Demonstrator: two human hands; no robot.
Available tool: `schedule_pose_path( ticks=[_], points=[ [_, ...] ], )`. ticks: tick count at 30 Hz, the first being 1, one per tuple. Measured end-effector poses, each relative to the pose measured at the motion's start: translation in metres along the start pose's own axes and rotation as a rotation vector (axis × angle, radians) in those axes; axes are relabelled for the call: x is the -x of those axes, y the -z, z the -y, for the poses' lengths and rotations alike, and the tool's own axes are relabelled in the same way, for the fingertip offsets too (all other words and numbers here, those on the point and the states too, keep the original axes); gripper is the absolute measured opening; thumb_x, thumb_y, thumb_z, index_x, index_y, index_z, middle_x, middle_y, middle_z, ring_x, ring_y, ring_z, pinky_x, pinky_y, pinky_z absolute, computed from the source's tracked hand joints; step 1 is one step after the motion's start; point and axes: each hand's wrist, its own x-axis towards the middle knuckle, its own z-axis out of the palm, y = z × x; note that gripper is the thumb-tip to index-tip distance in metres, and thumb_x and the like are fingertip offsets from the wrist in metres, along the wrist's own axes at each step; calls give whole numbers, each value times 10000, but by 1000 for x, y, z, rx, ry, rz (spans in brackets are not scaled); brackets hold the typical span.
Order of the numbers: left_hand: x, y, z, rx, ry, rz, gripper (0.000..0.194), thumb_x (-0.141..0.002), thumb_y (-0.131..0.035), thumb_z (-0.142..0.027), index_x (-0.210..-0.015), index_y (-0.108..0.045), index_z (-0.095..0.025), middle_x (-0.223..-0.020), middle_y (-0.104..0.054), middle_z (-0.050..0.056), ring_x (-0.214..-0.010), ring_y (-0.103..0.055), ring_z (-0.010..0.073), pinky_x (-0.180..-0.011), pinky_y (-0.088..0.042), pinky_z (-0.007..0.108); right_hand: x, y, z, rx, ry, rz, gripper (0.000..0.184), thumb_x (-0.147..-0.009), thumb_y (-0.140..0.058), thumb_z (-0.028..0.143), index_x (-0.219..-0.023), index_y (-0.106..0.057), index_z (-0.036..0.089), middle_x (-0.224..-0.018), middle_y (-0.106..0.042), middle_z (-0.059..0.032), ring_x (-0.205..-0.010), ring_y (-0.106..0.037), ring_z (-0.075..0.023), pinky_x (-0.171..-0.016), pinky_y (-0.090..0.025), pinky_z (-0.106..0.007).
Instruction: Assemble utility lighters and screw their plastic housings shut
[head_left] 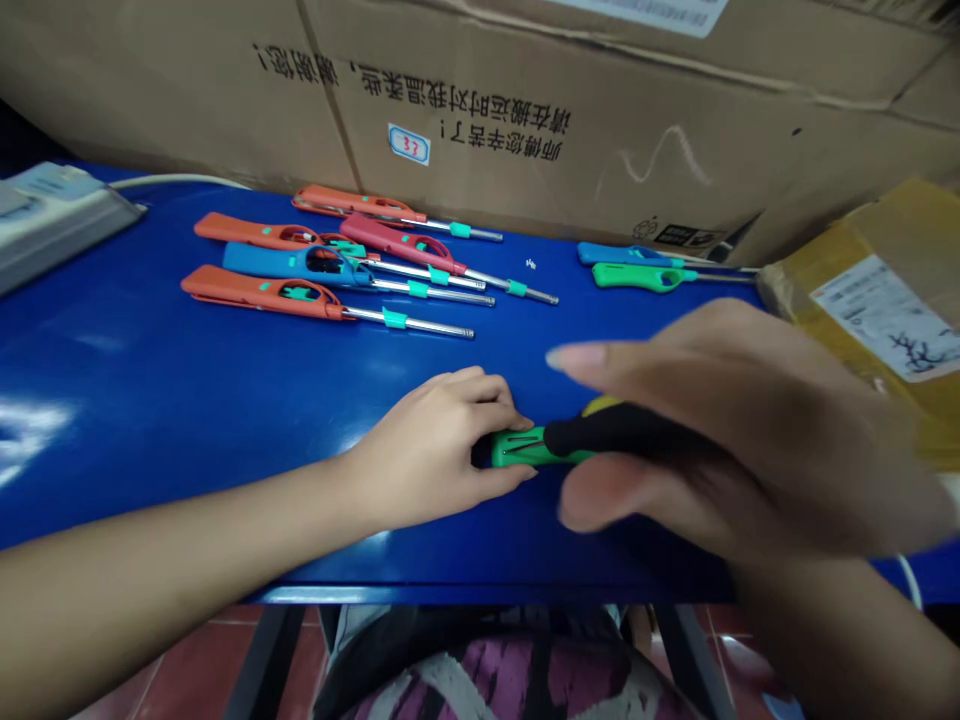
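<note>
My left hand [442, 445] rests on the blue table, its fingers and thumb closed around the end of a green gas lighter [519, 448]. To its right, my right hand [720, 430] is smeared by motion. A tool with a black handle [600, 432] and some yellow on it lies between its thumb and fingers, over the green lighter. The tool's kind is unclear, and my right hand hides the lighter's far end.
Several long-nosed lighters, orange, red and blue, such as an orange lighter [262, 292], lie at the back left. A blue lighter [611, 254] and another green lighter [637, 277] lie back right. Cardboard boxes [480, 185] stand behind; a taped carton [832, 260] sits at right.
</note>
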Motion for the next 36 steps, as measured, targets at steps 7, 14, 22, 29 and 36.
schedule_pose_path(
  ticks=[7, 14, 22, 29, 36],
  points=[
    [-11, -1, 5, -48, -63, -76, 217, -877, -721, -349, -1021, -738, -187, -923, -670, 47, -909, -633, 227, -849, -524, 380, -8, -5, -8, -126, 154, -97, 383, -938, -652, 191, -1317, -607, 226, -1182, -760, -24, -785, -715, -154, -728, -596, -293],
    [-22, 1, 11, -44, -77, -100, 234, -878, -725, -363, -1021, -752, -180, -936, -678, 58, -883, -641, 216, -853, -533, 377, -7, -10, -22, -137, 58, -72, 475, -1031, -429, 220, -1505, -461, 223, -1319, -696, -97, -1076, -710, -219, -887, -598, -368],
    [-23, 1, 12, -30, -95, -98, 249, -872, -722, -360, -1047, -753, -186, -967, -699, 60, -916, -671, 215, -921, -553, 409, -8, -15, -26, -185, 45, -115, 476, -1020, -491, 264, -1495, -477, 254, -1357, -671, -92, -1046, -698, -218, -860, -598, -365],
    [-25, 3, 6, -42, -46, -78, 216, -846, -729, -338, -995, -755, -184, -994, -716, 70, -935, -683, 234, -882, -566, 391, -8, -15, -32, -128, 51, -168, 332, -985, -610, 352, -1303, -624, 259, -1068, -749, -45, -924, -692, -193, -848, -584, -351],
    [-39, 14, -6, -100, 29, 11, 191, -775, -789, -349, -865, -752, -185, -834, -740, 45, -711, -690, 221, -650, -560, 327, -33, 2, -30, -117, 134, 84, 352, -1014, -546, 327, -1352, -593, 241, -1355, -692, -48, -1212, -658, -192, -982, -542, -314]
  ],
)
